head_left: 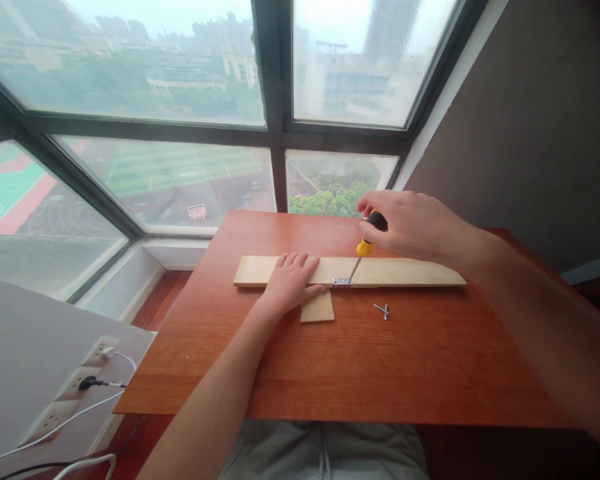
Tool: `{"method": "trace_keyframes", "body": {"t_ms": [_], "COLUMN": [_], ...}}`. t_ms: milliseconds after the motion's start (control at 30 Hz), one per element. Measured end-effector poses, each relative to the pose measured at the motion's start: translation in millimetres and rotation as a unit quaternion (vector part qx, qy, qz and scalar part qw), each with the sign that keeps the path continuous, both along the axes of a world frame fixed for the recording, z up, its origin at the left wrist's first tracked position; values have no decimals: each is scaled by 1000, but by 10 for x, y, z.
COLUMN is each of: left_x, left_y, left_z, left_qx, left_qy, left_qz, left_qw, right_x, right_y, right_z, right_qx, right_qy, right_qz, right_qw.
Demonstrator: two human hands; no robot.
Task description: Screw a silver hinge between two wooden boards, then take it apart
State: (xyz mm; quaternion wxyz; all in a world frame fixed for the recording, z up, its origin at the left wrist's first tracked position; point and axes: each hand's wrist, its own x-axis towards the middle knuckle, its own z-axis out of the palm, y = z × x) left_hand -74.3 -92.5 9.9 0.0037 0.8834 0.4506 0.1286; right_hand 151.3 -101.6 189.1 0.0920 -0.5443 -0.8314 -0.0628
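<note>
From the head camera, we look down on a reddish-brown, wood-grained counter point(355, 373) with its far edge toward a dark-framed window point(180, 167). A long, narrow, pale wooden board point(405, 271) lies across the counter, nearer the far edge than the near one and roughly parallel to it. On the board's near side sits a small silver metal plate point(341, 282).

We have our left hand point(293, 279) laid flat on the board, left of the plate, its fingers spread and grasping nothing. Our right hand point(410, 217) is wrapped round the handle of a screwdriver point(364, 248) with a yellow-and-black grip and a thin metal shaft. The tool leans, its handle up and to the right, its tip at the right end of the plate; whether it sits in a screw head is too small for us to tell.

Just below our left thumb, a flat, square, tan piece point(317, 309) lies on the counter toward the near edge. To its right, apart from the board, we see a few silver screws point(385, 311) lying close together. Beyond the counter's left edge, white wall sockets point(55, 418) carry plugged-in cables.
</note>
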Motion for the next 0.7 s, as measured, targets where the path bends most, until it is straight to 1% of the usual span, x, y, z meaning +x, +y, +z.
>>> {"method": "trace_keyframes", "body": {"t_ms": [67, 100, 200, 300, 367, 467, 500, 633, 700], "left_x": [-2, -3, -3, -2, -2, -4, -5, -7, -6], "left_y": [0, 0, -2, -4, -4, -3, -3, -1, 0], "left_z": [2, 3, 4, 3, 4, 9, 13, 25, 28], "left_qx": [-3, -5, -7, -4, -2, -1, -1, -2, -5], "left_qy": [-2, -3, -6, -5, -3, 1, 3, 6, 3], "left_qz": [0, 0, 0, 0, 0, -2, -2, -2, -2], "left_qw": [1000, 1000, 1000, 1000, 1000, 1000, 1000, 1000, 1000], "right_x": [-16, -18, 11, 53, 63, 59, 60, 93, 108], "right_y": [-14, -13, 9, 24, 24, 28, 32, 49, 47], "right_z": [4, 4, 8, 23, 29, 20, 13, -1, 4], "right_qx": [10, 8, -10, -48, -50, -18, -15, -30, -45], "right_qy": [-21, -23, 5, 29, 20, -11, -14, 11, 20], "right_qz": [-27, -26, 22, 75, 67, 14, 10, 55, 65], "right_qw": [999, 999, 1000, 996, 996, 1000, 1000, 998, 997]}}
